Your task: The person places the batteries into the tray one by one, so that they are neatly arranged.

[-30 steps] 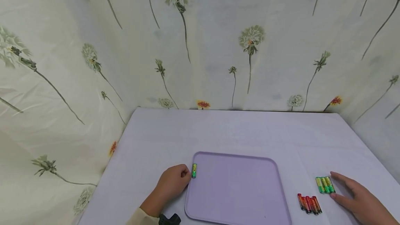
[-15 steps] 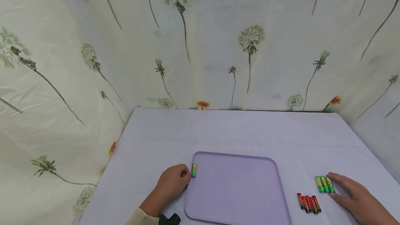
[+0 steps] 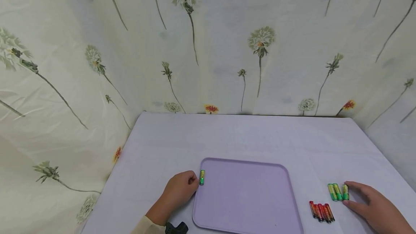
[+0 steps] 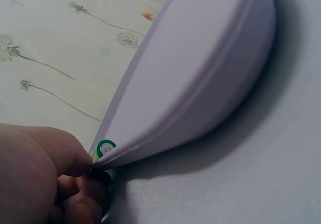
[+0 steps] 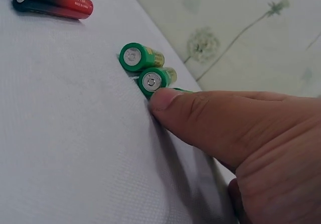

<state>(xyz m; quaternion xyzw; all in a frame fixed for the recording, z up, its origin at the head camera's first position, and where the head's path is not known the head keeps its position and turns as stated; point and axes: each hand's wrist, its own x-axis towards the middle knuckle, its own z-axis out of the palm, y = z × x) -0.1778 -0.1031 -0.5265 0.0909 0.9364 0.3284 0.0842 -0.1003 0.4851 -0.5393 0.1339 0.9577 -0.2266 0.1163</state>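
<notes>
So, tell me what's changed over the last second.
The rightmost green battery has moved right, away from the other two green batteries, and is pinched by the right hand. The left hand stayed at the edge of the tray; the battery on it and the red batteries didn't move.

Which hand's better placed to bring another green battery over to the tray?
Right, most likely: the right hand pinches a green battery apart from its two neighbours. The left hand grips the left rim of the tray, well away from them.
</notes>
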